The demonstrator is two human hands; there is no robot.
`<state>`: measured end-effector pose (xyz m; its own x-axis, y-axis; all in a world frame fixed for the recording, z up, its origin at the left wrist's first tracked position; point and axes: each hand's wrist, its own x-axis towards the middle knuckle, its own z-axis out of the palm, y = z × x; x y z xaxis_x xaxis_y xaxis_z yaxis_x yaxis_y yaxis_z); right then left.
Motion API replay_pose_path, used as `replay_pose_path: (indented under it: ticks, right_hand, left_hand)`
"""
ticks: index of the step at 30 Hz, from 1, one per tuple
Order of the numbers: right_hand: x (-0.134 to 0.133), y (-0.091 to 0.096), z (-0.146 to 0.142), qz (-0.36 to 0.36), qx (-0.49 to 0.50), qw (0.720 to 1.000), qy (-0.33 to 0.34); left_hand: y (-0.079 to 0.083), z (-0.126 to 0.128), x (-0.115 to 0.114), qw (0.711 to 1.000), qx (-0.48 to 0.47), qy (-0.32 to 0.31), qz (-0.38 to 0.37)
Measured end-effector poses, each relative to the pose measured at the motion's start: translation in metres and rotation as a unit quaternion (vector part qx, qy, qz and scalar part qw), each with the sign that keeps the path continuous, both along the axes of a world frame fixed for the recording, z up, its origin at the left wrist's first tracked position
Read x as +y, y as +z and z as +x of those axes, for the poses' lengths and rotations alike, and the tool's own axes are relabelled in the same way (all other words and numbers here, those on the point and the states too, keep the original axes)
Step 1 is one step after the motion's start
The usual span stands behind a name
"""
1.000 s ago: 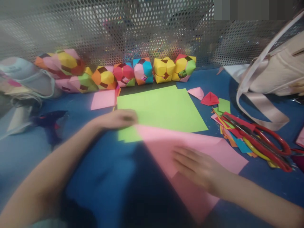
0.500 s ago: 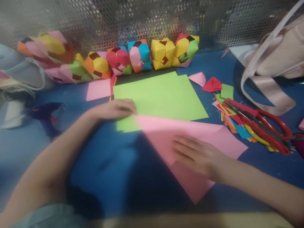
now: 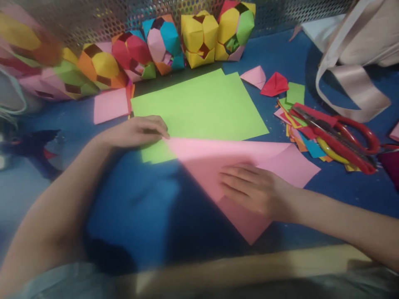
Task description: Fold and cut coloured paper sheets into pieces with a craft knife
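Observation:
A large sheet of pink paper point(image 3: 196, 166), folded over on itself, lies partly over light green sheets point(image 3: 202, 108) on the blue table. At the paper's left point, the fingers of my left hand point(image 3: 141, 131) are closed on the tip. My right hand point(image 3: 254, 191) rests flat on the middle of the pink paper, fingers stretched out and pointing left. One pink corner points down toward the table's front edge, another toward the right.
Several colourful paper balls point(image 3: 199, 37) line the back. To the right, red-handled scissors point(image 3: 352, 133) lie on small paper pieces point(image 3: 311, 143). Small folded pieces point(image 3: 274, 84) and a pink ribbon point(image 3: 361, 91) lie behind. A dark blue glue gun point(image 3: 34, 147) is at left.
The camera view has tilted down, so the things on the table appear higher in the picture. Both hands keep about the same places on the pink paper.

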<state>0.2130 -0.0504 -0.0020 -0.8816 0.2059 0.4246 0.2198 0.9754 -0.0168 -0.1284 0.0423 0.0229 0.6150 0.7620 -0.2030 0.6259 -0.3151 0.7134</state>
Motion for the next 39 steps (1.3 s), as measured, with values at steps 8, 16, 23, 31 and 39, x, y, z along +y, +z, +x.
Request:
replay_pose_path:
  ticks: [8,16,23,31,39]
  right_hand:
    - [-0.002,0.0,-0.001,0.015,0.012,1.0,-0.012]
    - [-0.005,-0.007,0.0,0.009,0.019,1.0,-0.016]
    - [-0.004,-0.003,-0.002,0.006,0.018,1.0,-0.019]
    - [-0.003,0.004,-0.003,0.004,0.013,1.0,-0.008]
    - [-0.003,0.003,-0.002,0.006,0.004,1.0,-0.008]
  left_hand:
    - [-0.002,-0.002,0.002,1.0,-0.007,-0.011,0.012]
    - [-0.001,-0.001,0.002,1.0,0.014,-0.008,0.011]
    - [-0.002,-0.003,0.004,0.999,0.005,-0.034,0.028]
    - [-0.003,-0.005,0.005,0.998,-0.002,-0.042,0.041]
    - [-0.002,-0.003,0.003,0.998,0.007,-0.037,0.04]
